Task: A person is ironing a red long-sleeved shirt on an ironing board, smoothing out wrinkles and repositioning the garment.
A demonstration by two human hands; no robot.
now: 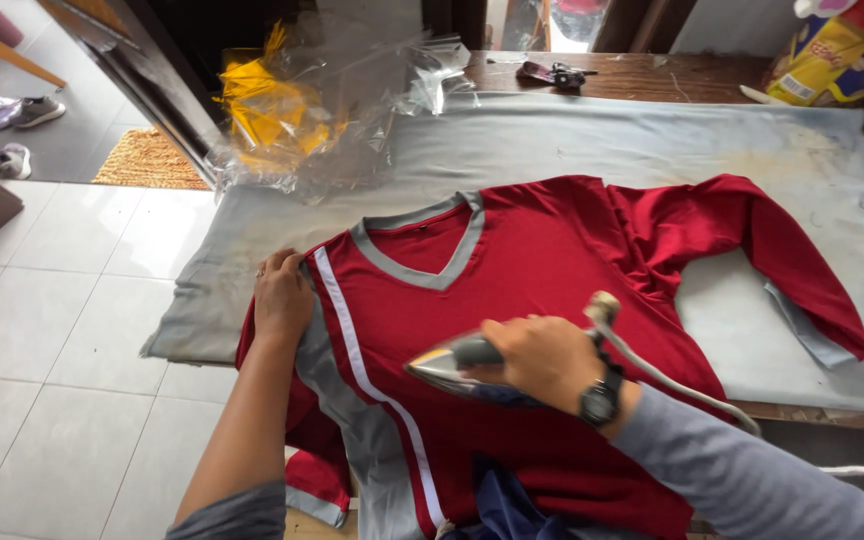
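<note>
A red long-sleeved jersey (542,260) with a grey V-neck collar and a grey and white stripe lies flat on a grey padded cloth (592,140). My left hand (282,295) presses flat on the jersey's shoulder at the cloth's left edge. My right hand (542,355), a black watch on its wrist, grips the handle of a clothes iron (452,368). The iron rests on the jersey's chest with its tip toward the stripe. Its pale cord (652,370) runs off to the right past my sleeve.
Clear plastic bags holding yellow fabric (292,110) sit at the cloth's far left corner. A yellow packet (832,60) stands at the far right, a small dark object (552,74) on the wooden table behind. Tiled floor, a woven mat (147,160) and shoes (27,115) lie to the left.
</note>
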